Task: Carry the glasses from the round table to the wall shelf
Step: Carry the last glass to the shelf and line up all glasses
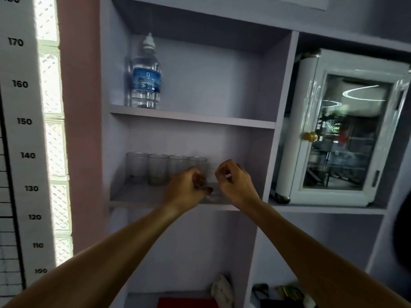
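Several clear glasses (158,168) stand in a row on the lilac wall shelf (133,197), left to middle. One more clear glass (212,174) sits at the right end of the row, between my two hands. My left hand (186,187) curls around its left side, fingers closed near its base. My right hand (233,181) pinches its rim from the right. The lower part of this glass is partly hidden by my fingers. The round table is out of view.
A water bottle (146,78) stands on the shelf above. A small white glass-door cabinet (338,134) fills the compartment to the right. A height chart (20,130) and glass-block window are at left. Cloth and dark items lie on lower shelves.
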`<state>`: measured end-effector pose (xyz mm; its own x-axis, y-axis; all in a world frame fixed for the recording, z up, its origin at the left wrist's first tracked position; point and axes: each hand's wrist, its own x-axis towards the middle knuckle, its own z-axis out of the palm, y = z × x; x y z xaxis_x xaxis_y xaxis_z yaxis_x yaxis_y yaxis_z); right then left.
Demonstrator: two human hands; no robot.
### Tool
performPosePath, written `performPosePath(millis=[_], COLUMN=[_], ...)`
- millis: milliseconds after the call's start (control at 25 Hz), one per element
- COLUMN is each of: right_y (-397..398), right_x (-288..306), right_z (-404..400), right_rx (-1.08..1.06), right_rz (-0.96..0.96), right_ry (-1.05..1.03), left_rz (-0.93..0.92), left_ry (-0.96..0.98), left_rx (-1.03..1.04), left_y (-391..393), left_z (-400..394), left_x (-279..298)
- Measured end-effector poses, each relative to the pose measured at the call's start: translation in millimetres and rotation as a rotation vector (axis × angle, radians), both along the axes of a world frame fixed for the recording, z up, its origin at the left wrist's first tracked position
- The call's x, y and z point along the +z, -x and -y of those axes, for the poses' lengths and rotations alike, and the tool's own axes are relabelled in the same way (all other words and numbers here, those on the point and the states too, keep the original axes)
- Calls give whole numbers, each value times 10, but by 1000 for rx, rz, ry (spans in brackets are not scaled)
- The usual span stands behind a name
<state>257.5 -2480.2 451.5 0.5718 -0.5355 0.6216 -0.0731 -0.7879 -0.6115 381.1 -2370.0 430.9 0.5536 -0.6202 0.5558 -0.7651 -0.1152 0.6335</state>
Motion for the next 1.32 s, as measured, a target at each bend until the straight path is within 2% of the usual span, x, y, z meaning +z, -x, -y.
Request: performPosePath(millis=[200, 360, 640, 840, 960, 1040, 1120, 1320], right_y=[31, 2, -115, -174, -216, -280, -364, -575], right_x=[28, 15, -34, -59, -70, -79, -90, -188], right_z=[141, 208, 290, 282, 203, 127, 55, 4], right_rx=[-7, -2, 3, 1, -105, -156, -161, -195], right_rz=[5, 4, 21, 35, 6, -88, -210, -384], right_ry=[-111, -157, -155, -177, -11, 197, 356, 412], left_rz=[90, 94, 117, 152, 303, 501, 609, 501], left_ry=[-21, -15, -109, -101, 2, 36, 10, -235], left_rx=[21, 31, 35, -24, 59, 165, 303, 448], left_y=[8, -12, -44, -27, -147, -290, -447, -686], left_z=[139, 191, 271, 224, 63, -94, -247, -414], left_x=[34, 13, 23, 13, 29, 40, 21, -72])
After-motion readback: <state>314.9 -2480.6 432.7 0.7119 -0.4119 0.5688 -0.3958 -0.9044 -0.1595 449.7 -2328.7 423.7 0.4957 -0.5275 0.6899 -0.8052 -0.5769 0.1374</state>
